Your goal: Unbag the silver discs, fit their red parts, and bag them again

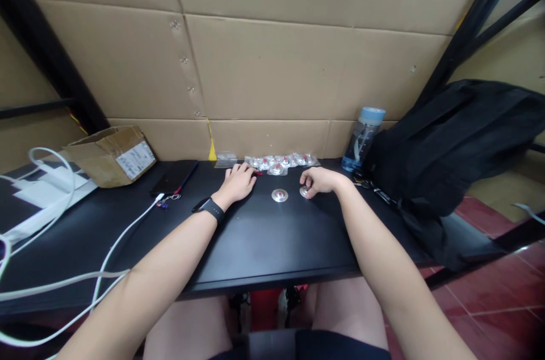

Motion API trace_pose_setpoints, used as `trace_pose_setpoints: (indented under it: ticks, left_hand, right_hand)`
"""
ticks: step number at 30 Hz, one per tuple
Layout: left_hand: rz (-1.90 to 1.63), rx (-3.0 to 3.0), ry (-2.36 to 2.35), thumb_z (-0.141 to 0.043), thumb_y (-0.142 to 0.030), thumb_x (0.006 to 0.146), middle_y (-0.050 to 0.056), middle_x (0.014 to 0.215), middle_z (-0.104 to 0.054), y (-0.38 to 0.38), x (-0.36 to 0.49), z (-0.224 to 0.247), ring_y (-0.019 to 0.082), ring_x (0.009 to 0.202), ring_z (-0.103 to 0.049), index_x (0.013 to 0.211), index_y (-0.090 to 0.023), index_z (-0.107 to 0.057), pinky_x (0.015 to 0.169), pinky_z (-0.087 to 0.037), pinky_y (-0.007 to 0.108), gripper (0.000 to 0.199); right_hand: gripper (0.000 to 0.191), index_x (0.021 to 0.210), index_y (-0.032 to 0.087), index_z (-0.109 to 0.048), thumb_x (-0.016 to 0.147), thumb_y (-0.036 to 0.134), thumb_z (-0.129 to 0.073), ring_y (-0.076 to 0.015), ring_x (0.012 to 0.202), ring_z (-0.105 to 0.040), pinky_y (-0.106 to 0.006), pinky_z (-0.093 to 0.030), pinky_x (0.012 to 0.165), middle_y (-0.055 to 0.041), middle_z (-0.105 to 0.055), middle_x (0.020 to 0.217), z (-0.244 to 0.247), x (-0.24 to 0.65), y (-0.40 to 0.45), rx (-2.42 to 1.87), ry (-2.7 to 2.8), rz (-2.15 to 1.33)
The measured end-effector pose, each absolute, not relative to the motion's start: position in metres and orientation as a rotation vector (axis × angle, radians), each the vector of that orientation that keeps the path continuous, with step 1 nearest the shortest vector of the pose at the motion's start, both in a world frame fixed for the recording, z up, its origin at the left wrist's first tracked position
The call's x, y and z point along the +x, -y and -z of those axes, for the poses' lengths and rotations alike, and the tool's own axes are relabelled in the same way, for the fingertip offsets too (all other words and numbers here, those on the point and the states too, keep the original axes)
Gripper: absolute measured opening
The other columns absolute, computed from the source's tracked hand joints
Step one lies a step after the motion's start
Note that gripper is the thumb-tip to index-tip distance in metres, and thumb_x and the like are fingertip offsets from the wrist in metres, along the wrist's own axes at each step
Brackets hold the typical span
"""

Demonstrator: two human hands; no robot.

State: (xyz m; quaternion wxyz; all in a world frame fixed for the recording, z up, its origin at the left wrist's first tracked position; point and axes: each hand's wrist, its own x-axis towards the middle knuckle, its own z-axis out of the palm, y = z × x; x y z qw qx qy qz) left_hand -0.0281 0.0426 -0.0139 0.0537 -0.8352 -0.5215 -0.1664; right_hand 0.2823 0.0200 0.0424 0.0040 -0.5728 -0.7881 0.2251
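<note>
My right hand [321,180] pinches the edge of a small round silver disc [304,192] at the tabletop, thumb and fingers curled over it. A second silver disc with a red centre [280,195] lies flat to its left, apart from both hands. My left hand [239,181] rests palm down on the black table, fingers stretched forward; a dark watch is on that wrist. Beside its fingertips is a small red item [258,172], too small to name. Several silver discs with red centres in clear wrapping [277,168] sit in a row behind the hands.
Clear plastic bags [225,159] lie by the cardboard wall [264,76]. Rightward stand a blue-capped water bottle [363,138] and a black backpack [451,150]. To the left are a dark phone [174,177], a cardboard box [113,155] and white cables [114,243] crossing near my left forearm.
</note>
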Motion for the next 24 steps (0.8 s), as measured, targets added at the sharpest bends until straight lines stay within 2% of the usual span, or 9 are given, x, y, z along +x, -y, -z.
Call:
trace_pose_setpoints:
  ticks: [6,12,15,20,24]
  left_hand:
    - [0.602,-2.581,1.567,-0.047,-0.03,0.098,0.009,0.134,-0.063,-0.046,-0.03,0.015,0.032,0.123,-0.049,0.125,-0.027,-0.063,0.098,-0.038,0.048,0.032]
    - [0.682,-2.605,1.566,-0.058,-0.035,0.095,0.006,0.109,-0.073,-0.046,-0.03,0.011,0.03,0.109,-0.057,0.099,-0.028,-0.074,0.094,-0.034,0.044,0.018]
    - [0.746,-2.606,1.671,-0.064,-0.035,0.092,0.005,0.102,-0.074,-0.046,-0.028,0.011,0.028,0.103,-0.061,0.092,-0.027,-0.074,0.093,-0.034,0.044,0.013]
    - [0.762,-2.66,1.602,-0.058,-0.023,0.094,0.005,0.103,-0.075,-0.043,-0.023,0.011,0.027,0.104,-0.065,0.094,-0.023,-0.07,0.096,-0.035,0.044,0.012]
    - [1.135,-2.775,1.443,-0.053,-0.021,0.096,0.004,0.1,-0.076,-0.032,-0.014,0.004,0.023,0.096,-0.069,0.103,-0.023,-0.067,0.092,-0.045,0.037,0.015]
  right_hand:
    - [0.052,0.112,0.019,-0.071,0.063,0.023,-0.086,-0.0168,0.083,-0.066,-0.024,-0.046,0.068,-0.0046,-0.07,0.104,-0.04,0.282,-0.02,-1.709,2.475,-0.606]
    - [0.058,0.115,0.019,-0.074,0.059,0.023,-0.088,-0.0203,0.09,-0.069,-0.026,-0.051,0.08,-0.0044,-0.075,0.11,-0.044,0.277,-0.015,-1.647,2.517,-0.704]
    - [0.052,0.111,0.018,-0.077,0.06,0.02,-0.085,-0.0233,0.09,-0.071,-0.027,-0.052,0.08,-0.0056,-0.077,0.105,-0.044,0.271,-0.014,-1.685,2.558,-0.59]
    - [0.052,0.111,0.018,-0.077,0.06,0.017,-0.082,-0.0264,0.092,-0.072,-0.03,-0.052,0.078,-0.0091,-0.078,0.106,-0.041,0.261,-0.011,-1.694,2.563,-0.31]
    - [0.043,0.107,0.02,-0.076,0.064,0.017,-0.079,-0.0217,0.085,-0.071,-0.029,-0.053,0.078,-0.0056,-0.077,0.098,-0.039,0.258,-0.01,-1.516,2.415,-0.314]
